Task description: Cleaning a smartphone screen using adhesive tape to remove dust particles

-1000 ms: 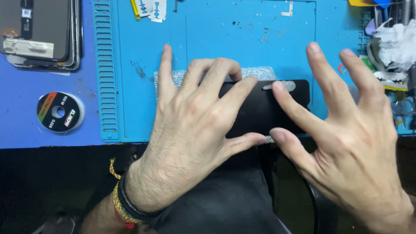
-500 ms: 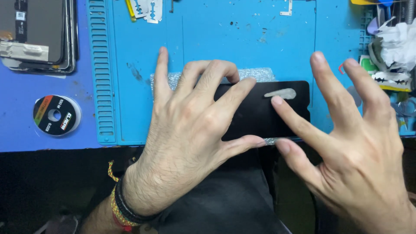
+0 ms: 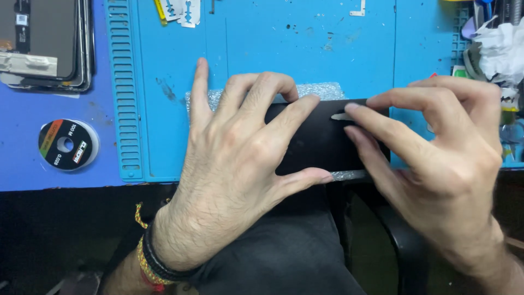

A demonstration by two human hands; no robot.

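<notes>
A black flat phone screen panel (image 3: 322, 143) lies on a strip of clear bubble wrap (image 3: 319, 90) at the near edge of the blue work mat (image 3: 262, 49). My left hand (image 3: 240, 158) lies spread flat over the panel's left half, pressing it down. My right hand (image 3: 436, 158) reaches in from the right, with index and middle fingertips touching a small pale tab (image 3: 342, 116) on the panel's top surface and the thumb curled above it.
A stack of phone screens (image 3: 43, 43) sits at the back left, with a spool of thin wire (image 3: 66, 144) in front of it. Razor blades (image 3: 183, 11) lie at the mat's far edge. Crumpled white paper (image 3: 499, 49) and tools crowd the right side.
My right hand has closed in from a spread pose, its fingers now bunched on the pale tab. My left hand stays pressed on the panel.
</notes>
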